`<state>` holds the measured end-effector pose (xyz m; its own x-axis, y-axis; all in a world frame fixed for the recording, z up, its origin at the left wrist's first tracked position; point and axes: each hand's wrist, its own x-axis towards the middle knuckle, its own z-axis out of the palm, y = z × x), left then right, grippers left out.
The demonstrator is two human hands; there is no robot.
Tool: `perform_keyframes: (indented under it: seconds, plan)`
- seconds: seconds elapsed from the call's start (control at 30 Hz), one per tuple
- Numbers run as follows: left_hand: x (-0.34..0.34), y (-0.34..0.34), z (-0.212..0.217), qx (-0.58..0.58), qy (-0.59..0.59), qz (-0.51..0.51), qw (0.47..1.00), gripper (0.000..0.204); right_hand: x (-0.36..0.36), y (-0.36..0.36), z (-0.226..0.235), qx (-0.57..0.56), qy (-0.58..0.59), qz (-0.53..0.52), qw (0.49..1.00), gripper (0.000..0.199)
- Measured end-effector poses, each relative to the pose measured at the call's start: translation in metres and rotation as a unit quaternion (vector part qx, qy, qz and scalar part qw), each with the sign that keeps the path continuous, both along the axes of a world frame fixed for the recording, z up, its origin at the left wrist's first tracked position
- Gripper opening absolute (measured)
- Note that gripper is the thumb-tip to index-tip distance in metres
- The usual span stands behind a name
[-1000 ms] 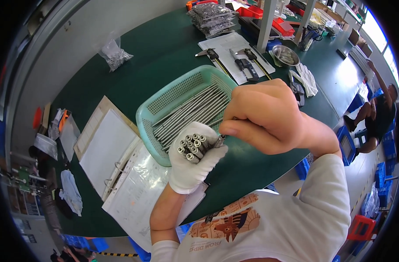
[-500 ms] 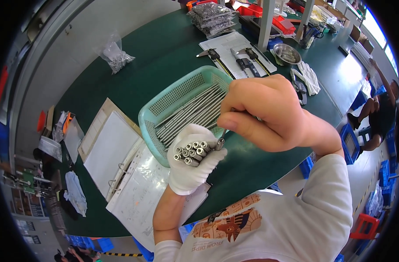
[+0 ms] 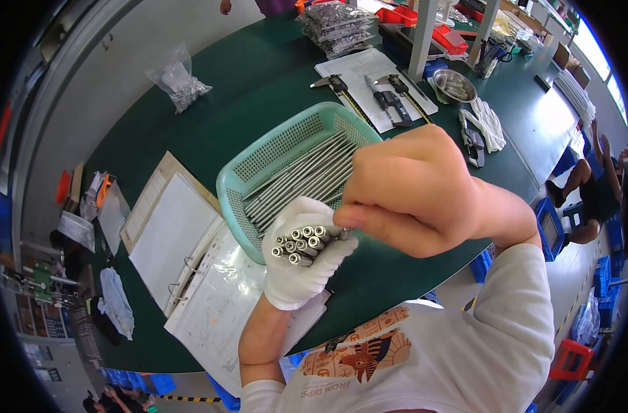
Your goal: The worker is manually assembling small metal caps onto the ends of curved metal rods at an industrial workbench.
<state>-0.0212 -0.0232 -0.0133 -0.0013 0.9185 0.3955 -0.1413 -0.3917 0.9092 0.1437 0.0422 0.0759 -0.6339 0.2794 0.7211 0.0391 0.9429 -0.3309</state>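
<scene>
My left hand (image 3: 302, 281), in a white glove, is closed around a bundle of slim metal rods (image 3: 299, 244) whose hollow, socket-like ends point up toward me. One rod (image 3: 344, 234) stands apart at the glove's right side, between thumb and fingers. Over its end my bare right hand (image 3: 414, 189) is pinched, thumb against forefinger. The thin dark pin seen in that pinch earlier is now hidden by the fingers. Just beyond the glove is a pale green perforated basket (image 3: 255, 160) with many long metal rods (image 3: 297, 175) lying in it.
Left of the basket lies an open ring binder (image 3: 180, 251). Behind are calipers (image 3: 348, 96), a micrometer (image 3: 393, 103), a steel bowl (image 3: 455, 86), white gloves (image 3: 488, 124) and stacked bags of parts (image 3: 334, 27). A clear bag (image 3: 180, 82) sits far left. People are at the edges.
My right hand has come down and slightly left, bringing its pinched fingertips to the separate rod's end. My left hand has stayed nearly still. At the far edge another person's hand has appeared.
</scene>
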Motion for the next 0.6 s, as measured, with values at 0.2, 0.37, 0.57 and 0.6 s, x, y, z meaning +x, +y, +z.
perform_keyframes:
  seconds: [0.2, 0.37, 0.57, 0.6]
  plan:
    - [-0.002, 0.002, 0.001, -0.001, -0.002, -0.003, 1.000, 0.023, -0.003, 0.004, -0.002, -0.049, 0.021, 0.053, 0.997, 0.017]
    - [0.001, 0.000, 0.003, -0.038, -0.022, 0.000, 0.999, 0.022, -0.004, 0.007, -0.006, -0.039, 0.042, 0.072, 0.996, 0.007]
    - [-0.005, 0.003, -0.001, -0.021, -0.005, 0.015, 1.000, 0.019, 0.003, 0.010, 0.002, -0.184, -0.026, 0.041, 0.982, 0.010]
    - [-0.005, 0.005, -0.002, -0.004, 0.006, 0.009, 1.000, 0.019, 0.003, 0.015, -0.001, -0.157, 0.013, 0.072, 0.985, 0.010]
